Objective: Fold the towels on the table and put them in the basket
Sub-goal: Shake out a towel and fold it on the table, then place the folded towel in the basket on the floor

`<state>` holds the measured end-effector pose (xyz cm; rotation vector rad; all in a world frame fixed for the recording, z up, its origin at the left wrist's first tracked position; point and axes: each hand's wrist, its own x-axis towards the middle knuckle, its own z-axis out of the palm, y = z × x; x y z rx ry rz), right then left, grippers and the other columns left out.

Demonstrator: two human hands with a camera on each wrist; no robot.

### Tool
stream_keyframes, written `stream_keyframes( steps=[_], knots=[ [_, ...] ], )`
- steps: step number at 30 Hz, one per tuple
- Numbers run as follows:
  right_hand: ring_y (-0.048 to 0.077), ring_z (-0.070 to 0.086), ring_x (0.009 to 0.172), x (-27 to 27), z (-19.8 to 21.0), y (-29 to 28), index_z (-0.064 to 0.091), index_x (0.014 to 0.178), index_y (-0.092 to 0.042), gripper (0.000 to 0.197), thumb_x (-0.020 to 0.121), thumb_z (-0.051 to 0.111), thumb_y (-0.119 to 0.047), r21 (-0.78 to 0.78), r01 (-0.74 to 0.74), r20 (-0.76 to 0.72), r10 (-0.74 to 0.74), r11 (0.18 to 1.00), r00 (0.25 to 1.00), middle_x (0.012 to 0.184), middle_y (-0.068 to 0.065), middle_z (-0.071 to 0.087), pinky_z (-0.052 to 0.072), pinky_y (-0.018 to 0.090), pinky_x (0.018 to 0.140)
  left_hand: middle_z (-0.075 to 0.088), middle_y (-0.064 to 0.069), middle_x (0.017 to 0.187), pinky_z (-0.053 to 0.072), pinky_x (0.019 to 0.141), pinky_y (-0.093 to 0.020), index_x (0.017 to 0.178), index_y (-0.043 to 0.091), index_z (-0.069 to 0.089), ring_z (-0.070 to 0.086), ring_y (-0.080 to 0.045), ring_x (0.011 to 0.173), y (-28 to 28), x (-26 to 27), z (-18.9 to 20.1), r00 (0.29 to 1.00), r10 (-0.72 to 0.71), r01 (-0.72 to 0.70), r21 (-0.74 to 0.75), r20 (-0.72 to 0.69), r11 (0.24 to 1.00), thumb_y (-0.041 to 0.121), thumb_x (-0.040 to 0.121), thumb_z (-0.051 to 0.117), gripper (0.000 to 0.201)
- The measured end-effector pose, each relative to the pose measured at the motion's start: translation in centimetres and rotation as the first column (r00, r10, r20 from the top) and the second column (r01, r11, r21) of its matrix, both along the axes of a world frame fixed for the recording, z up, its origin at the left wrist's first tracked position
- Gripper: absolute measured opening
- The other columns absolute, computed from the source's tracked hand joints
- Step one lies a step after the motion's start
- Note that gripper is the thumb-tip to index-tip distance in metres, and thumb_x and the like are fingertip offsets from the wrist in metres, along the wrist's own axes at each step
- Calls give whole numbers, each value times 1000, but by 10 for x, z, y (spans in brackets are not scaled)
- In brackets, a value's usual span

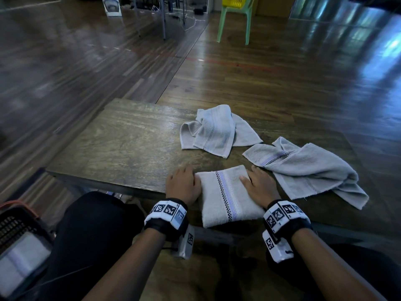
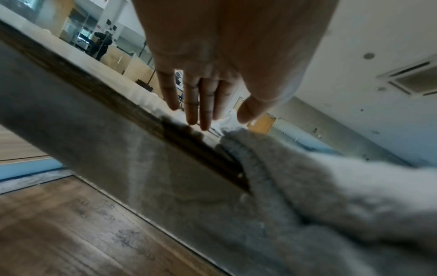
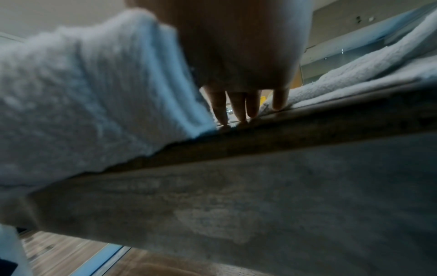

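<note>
no readable text anywhere (wrist bands [image 1: 167, 210] carry only black-white square marker patterns).

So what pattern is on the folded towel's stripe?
Black-and-white checks beside a lilac band on the folded towel; head view.

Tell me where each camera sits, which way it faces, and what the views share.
Head: worn high, looking forward and down at the table; both hands flank the folded towel.
Left wrist: below the left hand, looking along straight fingers over the table edge.
Right wrist: below the right hand, facing likewise.
Shared: all show the folded towel overhanging the table edge.
</note>
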<state>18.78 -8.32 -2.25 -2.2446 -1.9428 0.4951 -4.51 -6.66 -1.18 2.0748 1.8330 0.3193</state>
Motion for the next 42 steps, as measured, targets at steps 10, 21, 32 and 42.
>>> stream_keyframes(
  steps=[10,21,32,42],
  knots=[
    [18,61,88,3,17,-9,66,72,-22,43,81,51,-60,-58,177,-94,-182,983,979,82,-7,68,41,42,89,65,-7,92,45,71,-32,78,20,51,61,-27,88,-18,6,15,997,27,-11,-223,69,975,49,79,56,29],
    [20,44,64,3,31,-17,48,62,-12,27,81,64,-22,-208,168,-503,-253,963,826,66,7,45,34,30,60,46,0,54,35,53,-25,52,16,39,46,-16,56,-19,11,12,887,152,10,-345,437,939,25,84,59,39],
    [28,47,118,-1,32,-63,64,95,-10,10,85,63,-10,-479,260,-734,-545,838,405,120,13,59,36,47,94,54,-2,58,37,44,-22,81,10,64,48,-15,49,-53,-10,19,524,438,133,-578,730,805,20,84,68,12],
    [24,59,107,-43,108,-113,57,117,-9,30,89,59,-20,-240,259,-847,-333,935,414,114,9,65,45,41,88,60,0,60,43,45,-21,81,11,61,53,-12,48,-93,-40,94,433,337,118,-423,836,898,14,87,63,7]
  ],
)
